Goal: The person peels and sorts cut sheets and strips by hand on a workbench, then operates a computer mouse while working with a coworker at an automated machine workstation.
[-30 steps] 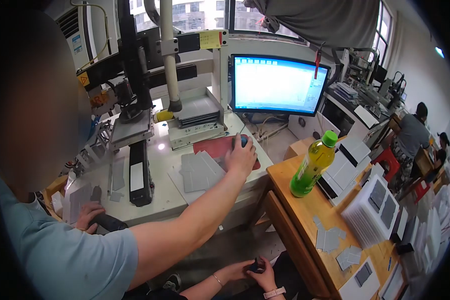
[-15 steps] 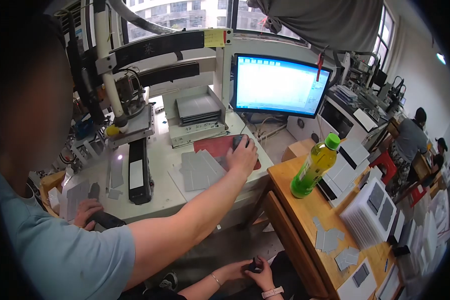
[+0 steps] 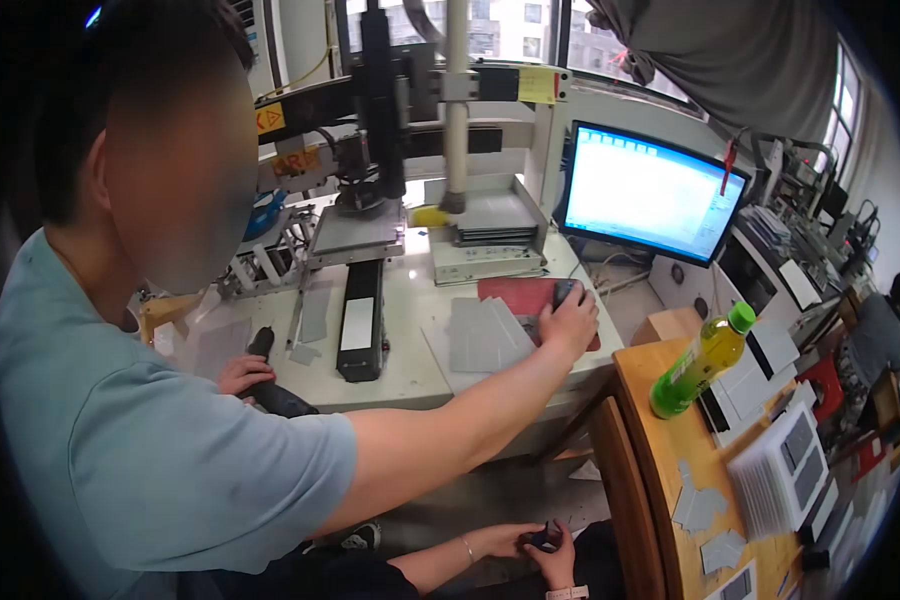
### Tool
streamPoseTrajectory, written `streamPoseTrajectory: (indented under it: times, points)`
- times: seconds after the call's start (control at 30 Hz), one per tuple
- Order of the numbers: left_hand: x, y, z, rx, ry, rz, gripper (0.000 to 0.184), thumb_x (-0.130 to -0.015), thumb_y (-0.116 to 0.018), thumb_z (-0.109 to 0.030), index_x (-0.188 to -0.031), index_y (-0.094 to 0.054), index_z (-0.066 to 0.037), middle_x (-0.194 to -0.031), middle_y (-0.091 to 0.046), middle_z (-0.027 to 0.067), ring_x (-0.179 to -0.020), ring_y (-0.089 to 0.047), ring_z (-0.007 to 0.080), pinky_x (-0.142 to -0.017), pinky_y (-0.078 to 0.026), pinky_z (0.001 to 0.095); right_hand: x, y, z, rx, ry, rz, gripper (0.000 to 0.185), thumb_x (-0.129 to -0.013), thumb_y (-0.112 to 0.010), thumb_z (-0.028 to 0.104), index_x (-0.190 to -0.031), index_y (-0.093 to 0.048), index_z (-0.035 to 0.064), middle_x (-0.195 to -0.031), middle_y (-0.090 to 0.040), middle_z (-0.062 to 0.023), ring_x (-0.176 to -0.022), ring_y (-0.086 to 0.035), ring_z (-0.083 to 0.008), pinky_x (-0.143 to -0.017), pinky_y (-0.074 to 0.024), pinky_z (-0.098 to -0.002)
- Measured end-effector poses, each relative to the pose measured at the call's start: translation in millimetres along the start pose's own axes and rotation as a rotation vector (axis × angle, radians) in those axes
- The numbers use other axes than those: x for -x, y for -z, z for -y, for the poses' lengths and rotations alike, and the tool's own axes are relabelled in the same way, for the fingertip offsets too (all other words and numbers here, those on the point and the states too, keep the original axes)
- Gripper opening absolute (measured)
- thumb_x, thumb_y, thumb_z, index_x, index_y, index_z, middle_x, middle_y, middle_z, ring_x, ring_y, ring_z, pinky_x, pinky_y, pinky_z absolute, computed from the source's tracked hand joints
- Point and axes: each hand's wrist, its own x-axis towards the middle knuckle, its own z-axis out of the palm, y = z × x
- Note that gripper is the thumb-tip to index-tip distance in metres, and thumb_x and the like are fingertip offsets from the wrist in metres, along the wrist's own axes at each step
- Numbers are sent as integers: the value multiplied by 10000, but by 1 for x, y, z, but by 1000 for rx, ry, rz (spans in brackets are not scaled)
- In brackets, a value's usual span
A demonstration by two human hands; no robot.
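Low in the view, over my dark-clothed lap, both hands meet around a small black object. My left hand, with a thin bracelet at the wrist, has its fingertips closed against the object's left side. On the other side, my right hand grips it between thumb and fingers, and a pale pink watch strap circles that wrist. The object is too small and dark to name, and the fingers partly cover it.
At left, a co-worker in a light blue shirt has one hand on a computer mouse before a lit monitor. A machine stands on their bench. On my right, a wooden table bears a green-capped bottle and grey cut pieces.
The camera has turned left, so the scene sits further right and more of the co-worker shows. My hands remain together on the black object, with the fingers slightly shifted.
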Motion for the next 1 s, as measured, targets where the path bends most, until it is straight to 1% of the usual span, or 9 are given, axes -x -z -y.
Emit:
streamPoseTrajectory:
  times: [0.23,0.37,0.4,0.5,0.7,0.8,0.9,0.93,1.0]
  points:
    - [3,1,-2,-30,-9,26,360,-901,-608,-353,-1134,-523,-91,-855,-502,9,-715,-496,132,-678,-461,276,-1,-1,-7,-30,-45,7,887,-559,-886,175,-1295,-427,-6,-1088,-610,-181,-980,-620,-260,-843,-507,-358]
    - [-6,12,1,-41,-11,-55,348,-903,-608,-348,-1140,-544,-101,-991,-584,35,-807,-552,155,-705,-471,281,1,-1,6,2,-33,32,868,-585,-880,180,-1306,-425,16,-1088,-606,-180,-1006,-612,-245,-852,-508,-350]
    - [-5,15,-1,-47,14,-18,345,-898,-616,-343,-1143,-556,-107,-1062,-599,47,-878,-570,166,-742,-477,294,5,1,18,1,-38,29,873,-578,-885,224,-1301,-436,27,-1110,-605,-191,-1021,-609,-261,-870,-500,-352]
    - [-7,25,0,-68,-3,17,367,-904,-593,-354,-1140,-573,-75,-1055,-632,68,-941,-601,188,-829,-497,338,6,2,23,36,1,65,902,-576,-884,247,-1318,-415,39,-1134,-598,-176,-1044,-600,-253,-897,-485,-349]
    - [6,12,-5,-64,13,39,447,-915,-573,-352,-1244,-522,-54,-1186,-590,58,-1057,-554,178,-891,-469,331,1,-6,-9,114,113,42,881,-587,-866,230,-1316,-411,40,-1108,-600,-164,-1022,-605,-246,-889,-490,-349]
    - [-3,22,0,-84,-5,43,429,-908,-584,-360,-1226,-545,-75,-1170,-600,43,-1048,-556,176,-862,-469,317,3,-5,-3,105,102,61,883,-585,-861,224,-1319,-405,39,-1104,-600,-165,-1014,-608,-251,-879,-496,-348]
    - [-5,28,2,-80,-5,88,345,-925,-566,-337,-1190,-563,-116,-1118,-618,1,-962,-577,128,-790,-474,293,5,-5,6,112,99,56,910,-561,-871,203,-1322,-401,35,-1087,-604,-175,-983,-618,-254,-839,-515,-356]
    - [-6,31,3,-79,-6,91,351,-925,-564,-343,-1195,-562,-117,-1122,-617,-1,-965,-577,127,-787,-475,292,7,-3,16,-29,-10,116,857,-582,-859,178,-1293,-412,4,-1189,-550,-183,-1111,-550,-278,-939,-460,-364]
    - [-8,35,4,-92,7,110,363,-926,-560,-355,-1203,-560,-120,-1129,-616,-6,-971,-576,124,-782,-475,289,3,-7,1,28,-31,117,873,-561,-859,166,-1293,-413,0,-1153,-567,-183,-1078,-566,-275,-926,-465,-359]
